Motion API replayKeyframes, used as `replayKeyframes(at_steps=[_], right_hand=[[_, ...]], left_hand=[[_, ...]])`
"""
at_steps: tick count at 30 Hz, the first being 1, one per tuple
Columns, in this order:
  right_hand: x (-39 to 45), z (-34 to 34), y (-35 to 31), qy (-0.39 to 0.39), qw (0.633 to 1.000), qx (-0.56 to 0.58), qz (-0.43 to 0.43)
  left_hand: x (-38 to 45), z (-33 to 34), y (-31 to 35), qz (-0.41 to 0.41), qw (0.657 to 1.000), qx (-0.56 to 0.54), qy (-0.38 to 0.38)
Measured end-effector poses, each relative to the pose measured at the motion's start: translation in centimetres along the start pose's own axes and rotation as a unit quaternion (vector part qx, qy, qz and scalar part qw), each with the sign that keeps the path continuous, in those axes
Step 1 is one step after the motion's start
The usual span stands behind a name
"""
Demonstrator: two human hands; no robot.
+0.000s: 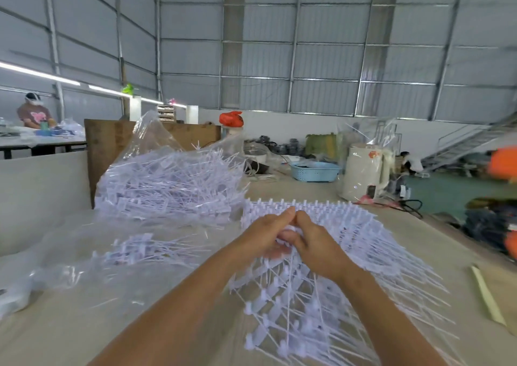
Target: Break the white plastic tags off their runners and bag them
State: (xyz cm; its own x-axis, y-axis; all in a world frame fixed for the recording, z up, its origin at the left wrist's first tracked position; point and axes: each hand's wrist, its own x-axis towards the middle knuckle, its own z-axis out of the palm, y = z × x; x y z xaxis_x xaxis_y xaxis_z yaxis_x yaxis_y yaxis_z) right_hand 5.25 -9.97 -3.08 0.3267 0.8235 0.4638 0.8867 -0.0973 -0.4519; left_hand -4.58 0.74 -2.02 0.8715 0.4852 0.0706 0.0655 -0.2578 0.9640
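A fan of white plastic tags on their runners (361,242) lies spread over the table in front of me. My left hand (263,234) and my right hand (313,239) meet over its middle, fingertips touching, both pinching tags on the runners. Under my wrists more runners with tags (288,318) cross each other. A big clear plastic bag (167,180) heaped with white tags stands behind to the left. A small loose bunch of tags (140,249) lies on clear plastic at the left.
A white kettle (363,172) wrapped in plastic and a blue basket (314,171) stand at the back right. A brown board (112,138) stands behind the bag. A pale strip (486,295) lies at the right. Another person (33,112) works at a far table.
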Motion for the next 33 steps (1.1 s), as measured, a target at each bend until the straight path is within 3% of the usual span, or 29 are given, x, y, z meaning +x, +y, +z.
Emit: replayKeyframes(at_steps=[2,5,9,12,14,18,23,29,31,33], right_hand=[[-0.4,0.4,1.0,-0.027,0.999,0.024,0.002],[-1.1,0.7,2.1,-0.029,0.998,0.064,0.003],[-1.1,0.1,3.5,0.051,0.998,0.037,0.024],[-1.4,0.0,4.2,-0.025,0.995,0.054,0.075],[-1.5,0.4,4.1,-0.062,0.996,0.04,0.053],[-1.2,0.5,3.8,-0.023,0.999,0.025,0.033],[-0.9,1.6,3.2,0.021,0.99,-0.13,0.058],[-1.3,1.2,1.2,0.055,0.962,-0.267,0.012],[-1.5,0.2,0.4,0.128,0.958,-0.252,-0.041],[-1.6,-1.0,-0.1,0.21,0.959,-0.175,-0.067]], left_hand=[[0.6,2.1,-1.1,0.002,0.998,-0.061,-0.022],[1.5,2.7,-2.4,0.027,0.995,-0.096,0.02],[2.0,2.5,-3.3,0.053,0.993,-0.075,0.08],[1.8,2.6,-3.4,0.076,0.992,-0.064,0.073],[1.7,2.6,-3.3,0.086,0.993,-0.054,0.065],[1.7,2.7,-3.6,0.08,0.993,-0.022,0.082],[2.0,2.5,-4.0,0.036,0.992,0.005,0.121],[2.3,2.2,-3.8,-0.043,0.986,-0.025,0.156],[2.4,0.6,-4.3,-0.083,0.973,-0.054,0.208],[2.3,-1.0,-4.8,-0.089,0.96,-0.157,0.215]])
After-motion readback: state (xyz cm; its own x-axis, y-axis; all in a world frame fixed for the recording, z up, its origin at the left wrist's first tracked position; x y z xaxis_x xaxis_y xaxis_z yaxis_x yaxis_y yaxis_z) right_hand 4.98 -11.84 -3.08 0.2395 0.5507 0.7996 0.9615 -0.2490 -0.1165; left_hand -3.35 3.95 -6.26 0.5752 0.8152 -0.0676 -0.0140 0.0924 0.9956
